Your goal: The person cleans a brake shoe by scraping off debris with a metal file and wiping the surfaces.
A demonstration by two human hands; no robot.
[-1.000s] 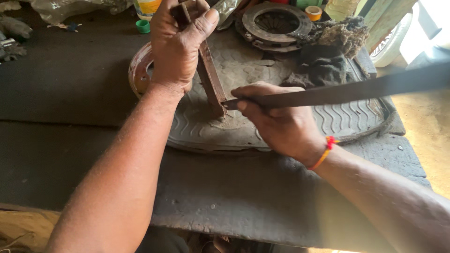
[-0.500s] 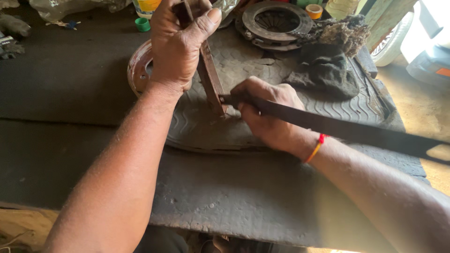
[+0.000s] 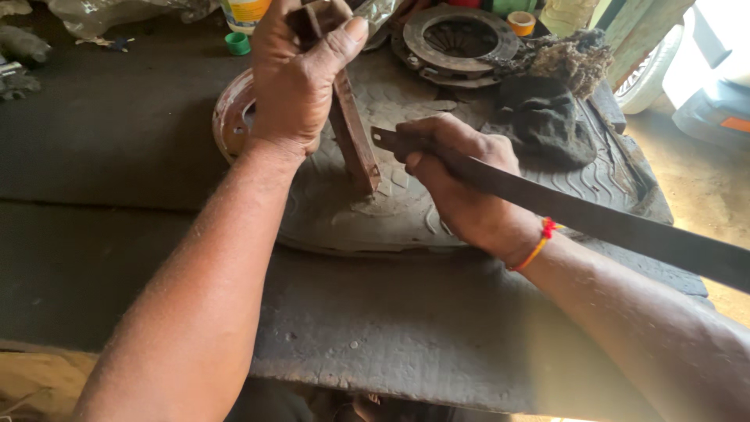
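My left hand [image 3: 301, 74] grips the top of a rusty brown metal piece [image 3: 353, 137] that stands on end, its lower tip resting on a worn tyre tread [image 3: 406, 211] laid flat on the bench. My right hand [image 3: 457, 184] is closed around a long flat dark metal bar [image 3: 609, 223]. The bar's short end [image 3: 383, 139] points left, close to the rusty piece; its long end runs back to the lower right past my wrist, which wears a red and orange thread band.
A rusty round drum [image 3: 230, 117] lies behind my left hand. A clutch plate [image 3: 461, 39] sits at the back, with a dark rag [image 3: 547, 121], a tuft of fibre waste [image 3: 570, 55], a green cap [image 3: 237, 43] and a roll of tape [image 3: 521, 21]. The dark bench [image 3: 101, 156] spreads left.
The long bar has swung from pointing up-right to trailing down-right, and my right hand has turned with it. My left hand keeps the rusty piece upright in place.
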